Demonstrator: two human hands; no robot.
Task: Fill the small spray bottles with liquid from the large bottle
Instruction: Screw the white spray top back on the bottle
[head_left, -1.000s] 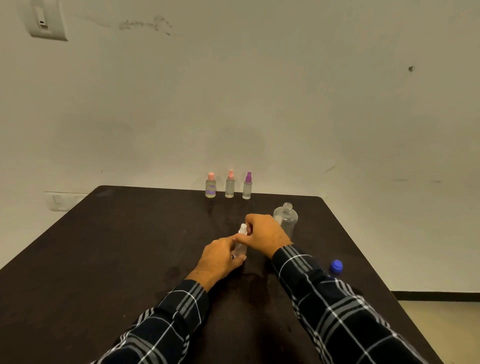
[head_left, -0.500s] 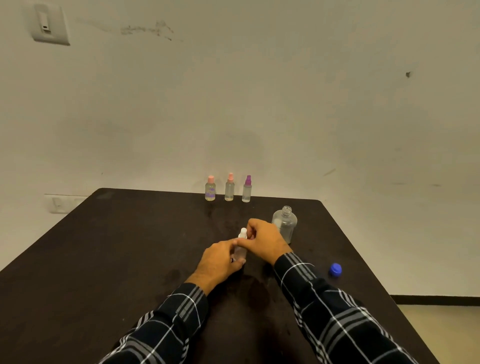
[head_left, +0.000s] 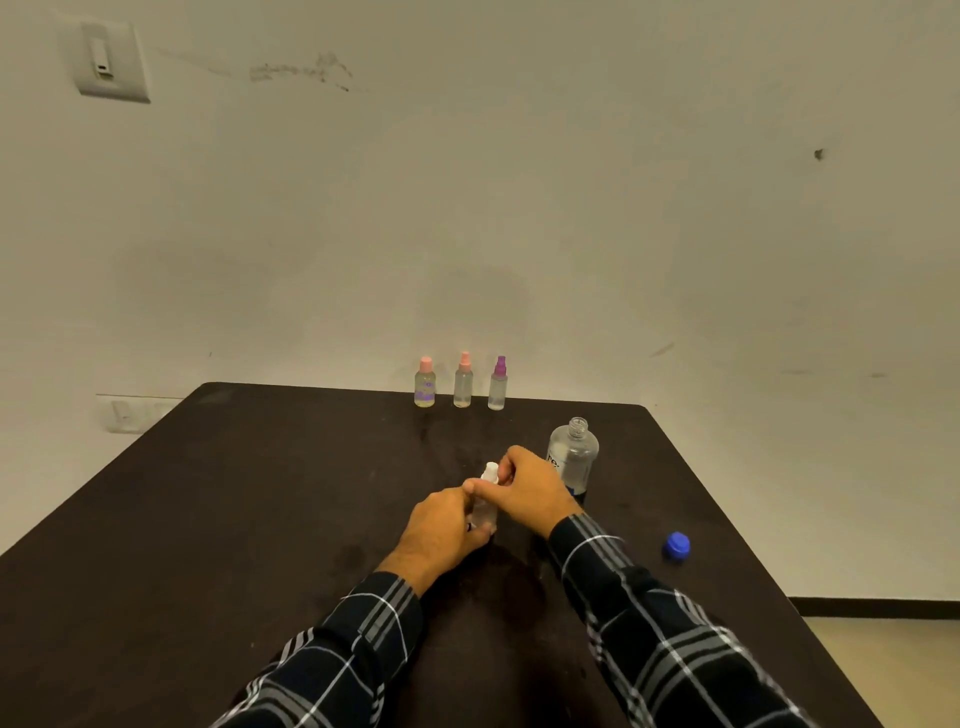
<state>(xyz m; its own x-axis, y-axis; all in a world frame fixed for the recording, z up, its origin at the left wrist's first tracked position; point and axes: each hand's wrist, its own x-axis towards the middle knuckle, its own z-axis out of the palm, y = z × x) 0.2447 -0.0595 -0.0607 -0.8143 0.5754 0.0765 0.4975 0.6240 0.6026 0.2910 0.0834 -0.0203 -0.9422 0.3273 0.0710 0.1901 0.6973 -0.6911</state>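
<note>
A small clear spray bottle (head_left: 485, 512) with a white spray top (head_left: 490, 472) stands upright on the dark table (head_left: 260, 519) near its middle. My left hand (head_left: 441, 530) wraps around the bottle's body. My right hand (head_left: 524, 488) pinches the white top from the right. Just behind my right hand stands the large clear bottle (head_left: 574, 457), uncapped, with liquid in it. Its blue cap (head_left: 676, 545) lies on the table to the right.
Three small spray bottles stand in a row at the table's far edge: one with a pink cap (head_left: 425, 383), one with a pink sprayer (head_left: 463, 382), one with a purple sprayer (head_left: 498, 384). A pale wall rises right behind them.
Both hands stay on the small bottle with only slight finger shifts at the top. The view has tilted a little, so everything sits slightly lower in frame.
</note>
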